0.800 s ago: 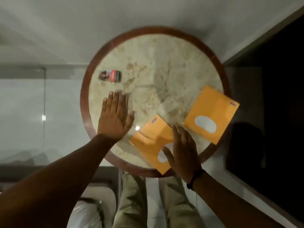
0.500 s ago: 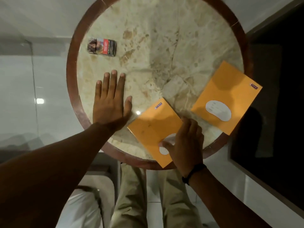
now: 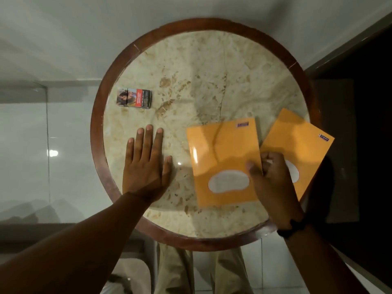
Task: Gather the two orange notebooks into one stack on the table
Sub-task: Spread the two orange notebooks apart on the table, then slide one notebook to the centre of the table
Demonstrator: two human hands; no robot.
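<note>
While the left hand [image 3: 146, 166] lies flat on the round table [image 3: 212, 81] with its fingers stretched out and nothing in it, the right hand [image 3: 269, 177] is curled around the right edge of the nearer orange notebook [image 3: 222, 153]. The thumb sits on top of the cover and the other fingers are bent at the edge, so the hand has hold of this notebook. It lies on the right half of the table, close to the near side, with a white label patch on its cover.

A second orange notebook [image 3: 297, 141] lies just to the right, tilted, with its far right corner sticking out past the brown rim of the table. The two notebooks sit side by side and seem to touch or overlap a little under the right hand, but they are not stacked.

On the far left part of the table lies a small box [image 3: 134, 98] with red on it, well apart from the notebooks. A dark band [image 3: 291, 229] is on the right wrist.
</note>
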